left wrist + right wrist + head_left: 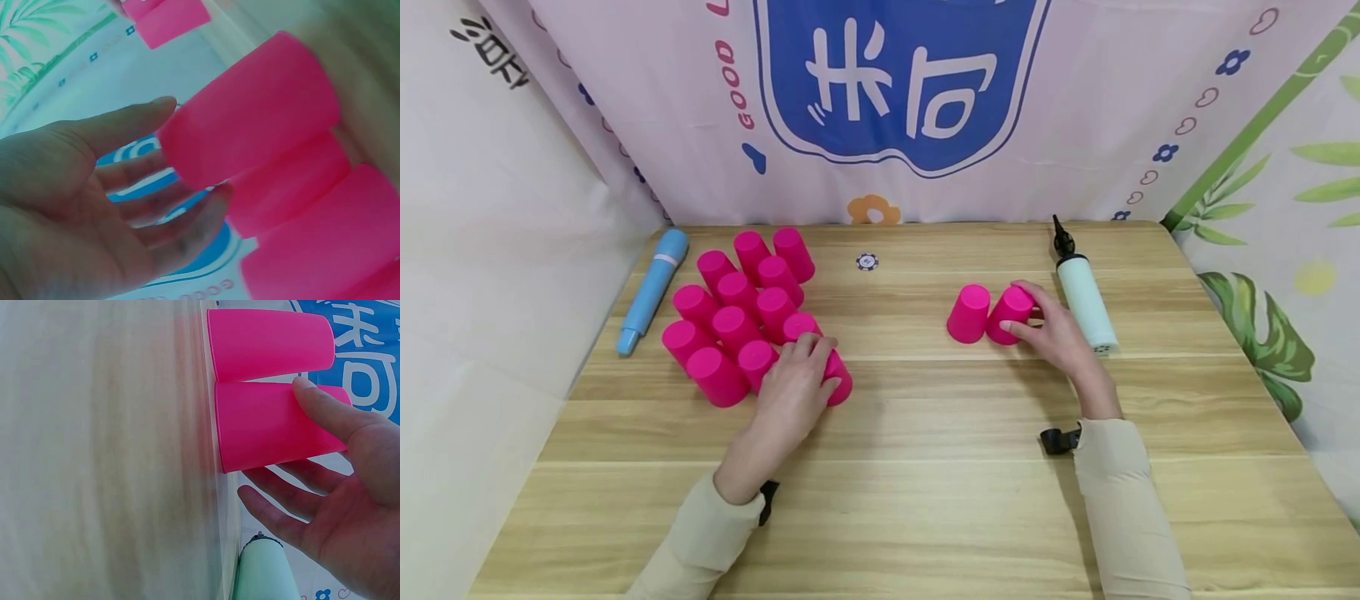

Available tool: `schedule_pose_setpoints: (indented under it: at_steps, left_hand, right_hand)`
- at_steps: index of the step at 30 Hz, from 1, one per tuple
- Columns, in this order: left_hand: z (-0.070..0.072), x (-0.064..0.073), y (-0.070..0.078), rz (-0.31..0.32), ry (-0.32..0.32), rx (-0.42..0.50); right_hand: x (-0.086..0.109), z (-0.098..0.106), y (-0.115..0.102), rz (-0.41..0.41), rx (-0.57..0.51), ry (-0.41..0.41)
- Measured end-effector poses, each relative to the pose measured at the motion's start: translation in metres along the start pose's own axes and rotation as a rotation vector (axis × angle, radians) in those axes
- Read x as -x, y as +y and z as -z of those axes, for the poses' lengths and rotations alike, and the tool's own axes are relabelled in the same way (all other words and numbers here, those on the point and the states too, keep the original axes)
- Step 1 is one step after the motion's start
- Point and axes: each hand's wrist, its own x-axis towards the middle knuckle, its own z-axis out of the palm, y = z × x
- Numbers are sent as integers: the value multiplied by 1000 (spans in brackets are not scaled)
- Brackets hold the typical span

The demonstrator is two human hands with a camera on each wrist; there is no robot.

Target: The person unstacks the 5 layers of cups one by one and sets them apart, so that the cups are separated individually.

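Several bright pink plastic cups [718, 377] stand upside down in a close cluster on the left of the table. My left hand [797, 383] is at the cluster's front right corner, thumb and fingers around the upper end of one pink cup [256, 112]. Part of that cup is hidden by the hand in the head view. To the right, two more upturned cups stand side by side. My right hand [1051, 329] holds the right one, a pink cup [275, 428], with the thumb on its near side and fingers behind. Its neighbour, another pink cup [970, 314], is untouched.
A pale green hand pump [1086, 300] with a black nozzle lies just right of my right hand. A blue stick-shaped tool [653, 292] lies left of the cluster. One round chip [867, 262] is near the back edge, before the printed curtain [647, 108].
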Motion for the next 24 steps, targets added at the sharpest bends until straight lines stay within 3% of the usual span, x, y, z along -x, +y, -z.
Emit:
schedule_pose_setpoints:
  at_steps: [4, 8, 14, 20, 24]
  left_hand:
    - [7, -3, 14, -62, 61, -11]
    - [8, -16, 36, -168, 77, 59]
    - [-10, -51, 73, -268, -17, 150]
    - [-43, -85, 97, -224, -165, 165]
    - [-58, -100, 106, -186, -191, 165]
  right_hand:
    - [0, 0, -1, 2, 2, -1]
    - [0, 0, -1, 5, 7, 2]
    - [2, -1, 1, -7, 6, -4]
    - [2, -1, 1, 1, -5, -6]
    - [1, 0, 0, 4, -12, -3]
